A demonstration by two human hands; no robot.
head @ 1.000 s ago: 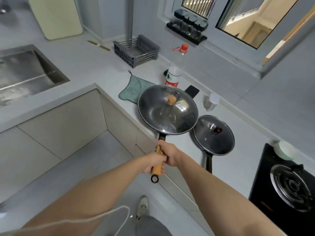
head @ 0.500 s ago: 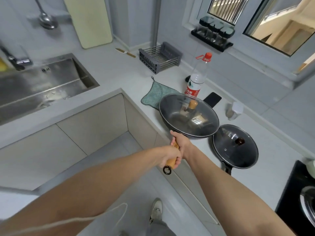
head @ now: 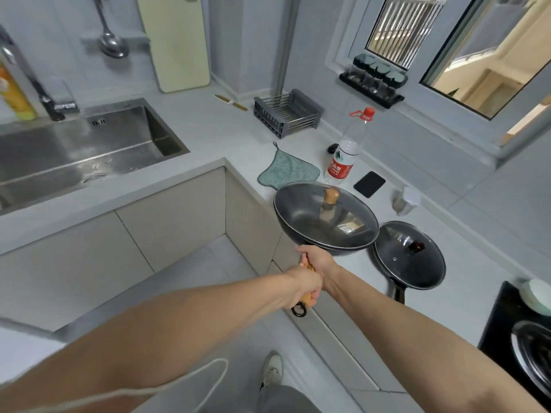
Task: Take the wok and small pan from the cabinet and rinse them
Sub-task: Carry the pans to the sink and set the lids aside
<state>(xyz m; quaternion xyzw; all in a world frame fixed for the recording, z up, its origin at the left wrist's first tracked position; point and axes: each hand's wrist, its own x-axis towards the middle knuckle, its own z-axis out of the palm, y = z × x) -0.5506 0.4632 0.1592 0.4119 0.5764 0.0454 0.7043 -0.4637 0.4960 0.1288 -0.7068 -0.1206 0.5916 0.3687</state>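
A dark wok (head: 310, 231) with a glass lid and a wooden knob hangs in the air above the counter edge. Both hands grip its wooden handle: my left hand (head: 304, 286) lower down near the ring, my right hand (head: 319, 259) closer to the bowl. To its right, the small pan (head: 408, 256) with a glass lid rests on the counter, its black handle pointing toward me. The steel sink (head: 77, 150) with its faucet lies at the far left.
On the counter (head: 214, 135) behind the wok lie a green cloth (head: 287, 169), a plastic bottle (head: 347, 150), a black phone (head: 369, 184) and a grey dish rack (head: 287, 113). A gas stove (head: 524, 338) is at the right edge. A cutting board leans on the back wall.
The wok has been lifted off the counter and carried slightly left, away from the small pan. My view has turned left, bringing the sink and faucet into sight.
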